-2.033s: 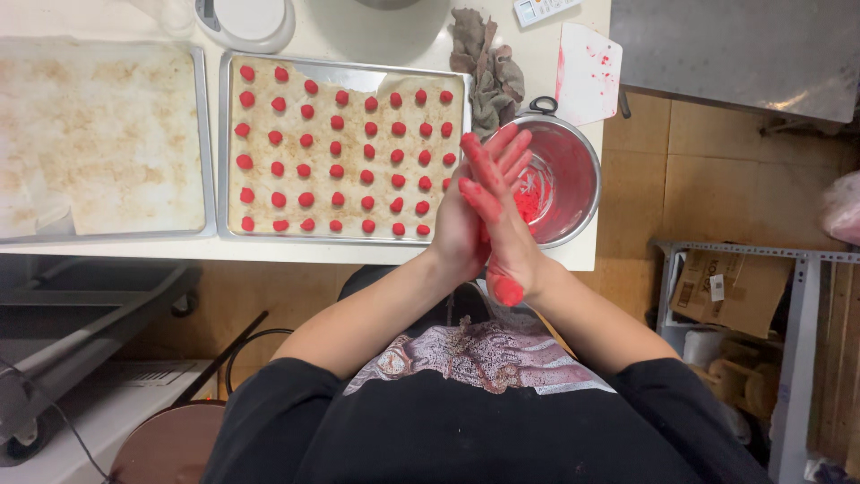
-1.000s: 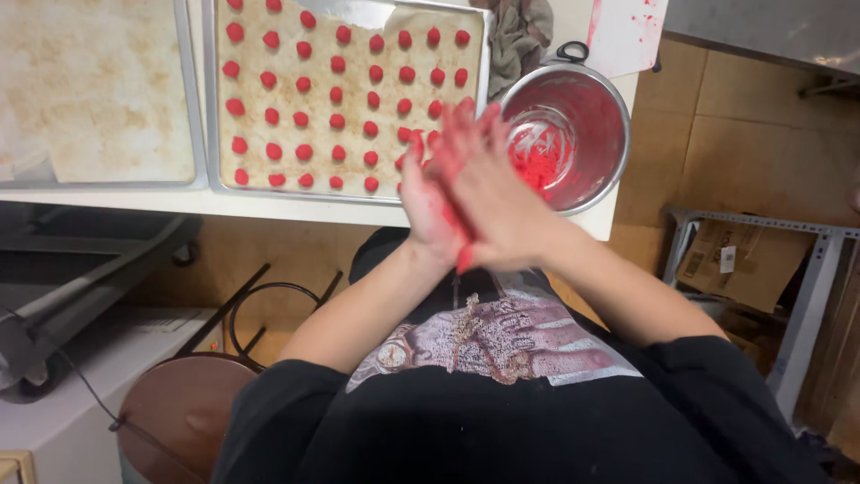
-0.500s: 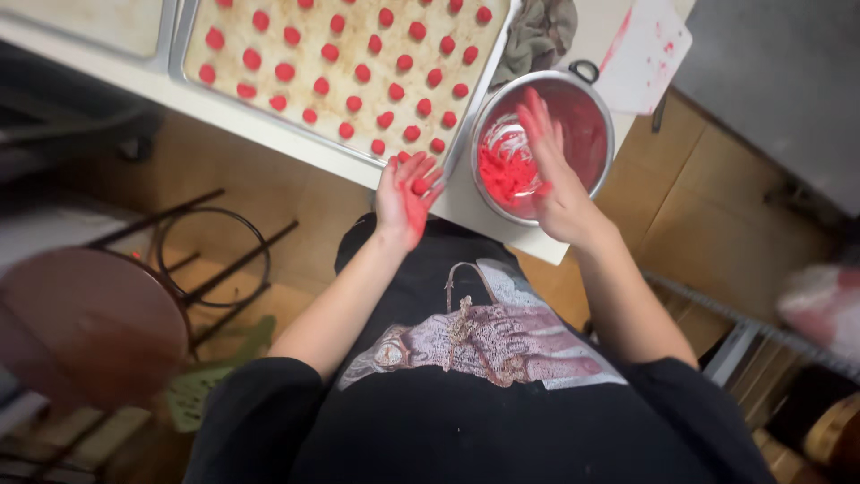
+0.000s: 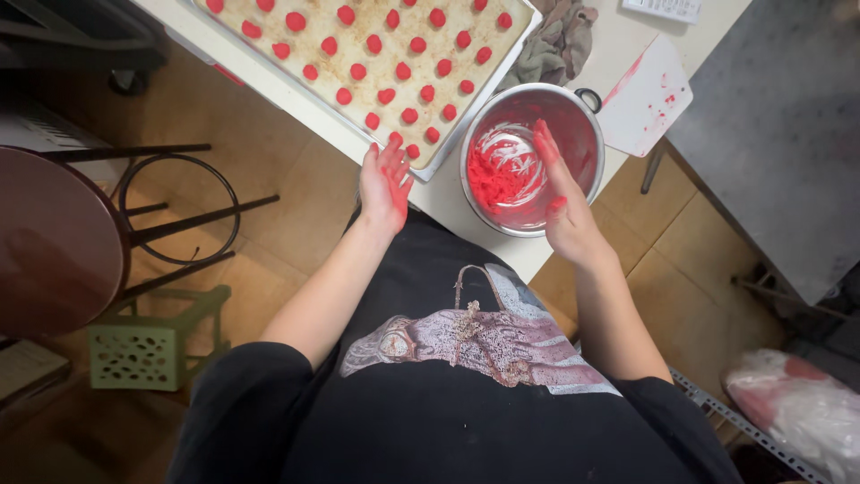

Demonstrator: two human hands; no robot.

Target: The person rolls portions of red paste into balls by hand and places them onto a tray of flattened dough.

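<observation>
A metal baking tray [image 4: 515, 49] lined with pale paper carries several rows of small red dough balls [image 4: 381, 94]. To its right stands a round metal bowl [image 4: 587, 134] with red dough [image 4: 497, 175] smeared inside. My left hand [image 4: 385, 184], palm stained red and fingers apart, hovers at the tray's near corner beside a red ball [image 4: 413, 151]. My right hand [image 4: 560, 202], fingers also red, reaches over the bowl's near rim toward the dough. Neither hand holds anything that I can see.
A grey cloth [image 4: 555, 40] lies behind the bowl and a white red-spattered card [image 4: 645, 99] to its right on the white counter [image 4: 448, 193]. Below left stand a round brown stool [image 4: 54, 237] and a green crate [image 4: 143, 354]. A plastic bag [image 4: 797, 408] lies bottom right.
My hands were pressed together rubbing, then parted. The left has gone to the tray's corner and the right into the bowl. My view has swung left and tilted.
</observation>
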